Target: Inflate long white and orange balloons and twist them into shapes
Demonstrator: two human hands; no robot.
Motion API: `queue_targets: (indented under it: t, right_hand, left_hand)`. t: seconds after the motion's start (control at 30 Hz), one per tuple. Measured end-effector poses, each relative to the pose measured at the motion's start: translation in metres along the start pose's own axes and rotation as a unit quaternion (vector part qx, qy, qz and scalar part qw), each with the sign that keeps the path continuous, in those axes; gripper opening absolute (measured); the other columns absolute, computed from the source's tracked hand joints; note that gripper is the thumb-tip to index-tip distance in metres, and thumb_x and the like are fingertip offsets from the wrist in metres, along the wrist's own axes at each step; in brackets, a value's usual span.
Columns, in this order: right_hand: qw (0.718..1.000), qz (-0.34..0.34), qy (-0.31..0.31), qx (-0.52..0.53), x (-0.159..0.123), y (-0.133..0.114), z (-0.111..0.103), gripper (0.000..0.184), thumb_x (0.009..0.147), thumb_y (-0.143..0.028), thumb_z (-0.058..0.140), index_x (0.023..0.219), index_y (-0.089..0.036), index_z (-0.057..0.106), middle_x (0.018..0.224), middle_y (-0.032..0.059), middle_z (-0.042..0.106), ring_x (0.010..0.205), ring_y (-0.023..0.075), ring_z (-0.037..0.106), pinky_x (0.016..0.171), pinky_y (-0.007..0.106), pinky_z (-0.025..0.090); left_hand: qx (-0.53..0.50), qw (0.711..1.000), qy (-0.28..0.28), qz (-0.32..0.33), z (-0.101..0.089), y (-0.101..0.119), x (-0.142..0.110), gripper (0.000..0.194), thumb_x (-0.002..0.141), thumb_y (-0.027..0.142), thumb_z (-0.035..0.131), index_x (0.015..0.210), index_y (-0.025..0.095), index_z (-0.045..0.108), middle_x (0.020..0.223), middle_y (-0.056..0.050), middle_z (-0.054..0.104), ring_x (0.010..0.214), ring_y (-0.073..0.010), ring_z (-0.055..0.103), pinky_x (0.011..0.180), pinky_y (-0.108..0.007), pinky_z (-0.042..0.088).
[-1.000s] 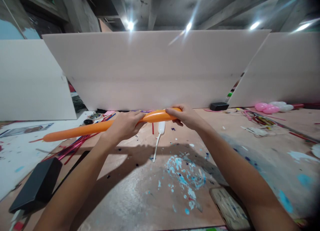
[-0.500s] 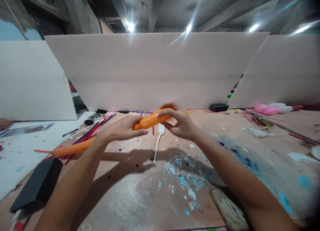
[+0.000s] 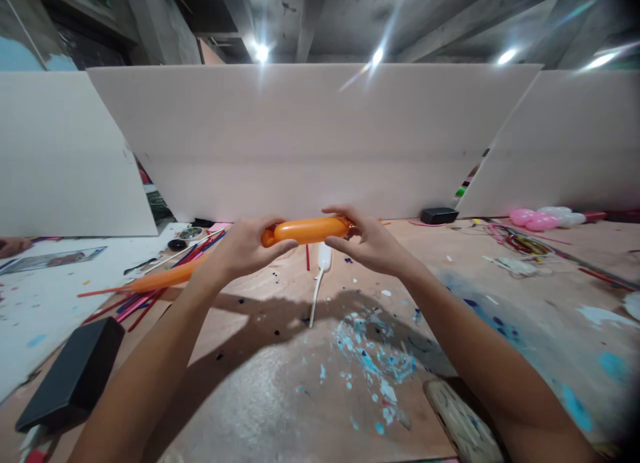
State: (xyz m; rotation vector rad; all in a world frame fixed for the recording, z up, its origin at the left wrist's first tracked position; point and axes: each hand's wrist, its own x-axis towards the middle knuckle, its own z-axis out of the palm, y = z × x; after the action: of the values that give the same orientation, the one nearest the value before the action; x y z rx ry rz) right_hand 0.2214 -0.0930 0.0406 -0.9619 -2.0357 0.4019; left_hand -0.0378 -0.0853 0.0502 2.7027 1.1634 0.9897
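Observation:
Between my two hands is a long orange balloon [image 3: 312, 231], held level above the table, with a small bulb at its left end. My left hand [image 3: 246, 246] grips it around that bulb. From behind my left wrist, the uninflated tail of orange balloon sticks out to the left. My right hand [image 3: 367, 241] closes on the right end, thumb below and fingers above and behind. A white balloon [image 3: 324, 257] with a limp thin tail lies on the table just under the orange one.
Tall white boards [image 3: 310, 136] stand across the back. At the left lie uninflated balloons [image 3: 145, 307] and a black box [image 3: 73, 373] with a cable. A phone-like object [image 3: 463, 419] is near my right forearm. Pink and white balloons [image 3: 537, 219] and a small black box [image 3: 439, 215] sit at the back right.
The orange balloon has turned from tilted up at the right to nearly level. My right hand has shifted right, out to its end, and the tail at left has moved slightly right and up.

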Motion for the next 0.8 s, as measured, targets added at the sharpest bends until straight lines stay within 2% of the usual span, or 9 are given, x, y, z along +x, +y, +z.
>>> queue_targets:
  t: [0.13,0.2,0.33,0.4,0.5,0.57,0.63,0.7,0.8]
  right_hand:
    - [0.989,0.048,-0.124,-0.061,-0.003,-0.011,-0.003,0.046,0.098,-0.052,0.038,0.126,-0.021,0.058,0.096,0.007,0.068,0.073,0.0153,0.061,0.064,0.028,0.047]
    - [0.984,0.047,-0.151,-0.077,-0.002,-0.013,-0.003,0.045,0.097,-0.053,0.039,0.118,-0.02,0.062,0.091,0.0055,0.068,0.071,0.0153,0.06,0.063,0.028,0.045]
    - [0.993,-0.047,-0.015,-0.103,-0.001,-0.009,-0.001,0.039,0.085,-0.043,0.064,0.117,-0.02,0.059,0.108,0.0072,0.066,0.091,0.0193,0.061,0.078,0.031,0.046]
    - [0.989,-0.073,0.004,-0.126,-0.002,-0.006,-0.001,0.04,0.084,-0.04,0.065,0.118,-0.02,0.058,0.114,0.0088,0.064,0.099,0.0214,0.061,0.084,0.033,0.045]
    - [0.983,-0.03,-0.107,-0.15,-0.004,-0.005,-0.001,0.04,0.092,-0.048,0.052,0.121,-0.022,0.059,0.104,0.0075,0.069,0.087,0.0203,0.062,0.074,0.031,0.044]
    - [0.97,-0.007,-0.184,-0.161,-0.006,-0.007,-0.001,0.041,0.096,-0.052,0.042,0.114,-0.021,0.062,0.095,0.0068,0.07,0.078,0.0192,0.062,0.068,0.03,0.042]
    - [0.964,-0.006,-0.207,-0.167,-0.006,-0.01,0.0,0.04,0.095,-0.053,0.042,0.104,-0.02,0.061,0.091,0.0068,0.069,0.076,0.0189,0.06,0.066,0.03,0.041]
    - [0.971,-0.002,-0.169,-0.17,-0.006,-0.012,0.001,0.033,0.089,-0.05,0.053,0.103,-0.019,0.056,0.089,0.0054,0.067,0.074,0.0186,0.059,0.064,0.029,0.039]
    - [0.983,0.006,-0.043,-0.177,-0.004,-0.012,0.003,0.036,0.079,-0.04,0.066,0.104,-0.02,0.049,0.086,0.0035,0.064,0.07,0.0182,0.057,0.061,0.029,0.039]
  left_hand:
    - [-0.026,0.998,0.014,0.061,-0.001,0.001,-0.003,0.043,0.081,0.041,0.067,0.119,0.022,0.063,0.1,-0.004,0.072,0.083,-0.016,0.065,0.075,-0.028,0.046]
    - [-0.005,0.998,0.0,0.062,-0.002,0.001,-0.003,0.046,0.081,0.041,0.067,0.123,0.024,0.061,0.101,-0.004,0.073,0.083,-0.0165,0.066,0.075,-0.028,0.047]
    - [0.068,0.997,-0.032,0.031,-0.002,-0.001,-0.001,0.049,0.087,0.051,0.058,0.129,0.025,0.059,0.099,-0.005,0.073,0.082,-0.0198,0.067,0.071,-0.03,0.047]
    - [0.1,0.994,-0.033,0.036,0.001,-0.001,0.0,0.047,0.088,0.052,0.057,0.126,0.026,0.061,0.101,-0.005,0.073,0.085,-0.0216,0.068,0.071,-0.031,0.047]
    - [0.12,0.99,-0.021,0.069,0.007,0.002,-0.001,0.044,0.084,0.044,0.065,0.124,0.026,0.062,0.106,-0.004,0.073,0.089,-0.0213,0.068,0.073,-0.03,0.047]
    - [0.124,0.988,-0.018,0.094,0.011,0.006,-0.002,0.041,0.084,0.035,0.066,0.125,0.028,0.061,0.11,-0.003,0.072,0.09,-0.0192,0.068,0.074,-0.029,0.047]
    - [0.131,0.986,-0.019,0.104,0.012,0.009,-0.003,0.042,0.086,0.031,0.064,0.127,0.03,0.059,0.113,-0.003,0.071,0.09,-0.0185,0.068,0.075,-0.029,0.048]
    - [0.138,0.987,-0.021,0.082,0.011,0.009,-0.003,0.049,0.084,0.034,0.066,0.131,0.031,0.055,0.112,-0.003,0.071,0.091,-0.0203,0.068,0.075,-0.03,0.048]
    - [0.136,0.991,0.004,0.01,0.008,0.003,-0.001,0.056,0.083,0.043,0.066,0.133,0.027,0.05,0.102,-0.005,0.072,0.087,-0.0234,0.067,0.074,-0.033,0.049]
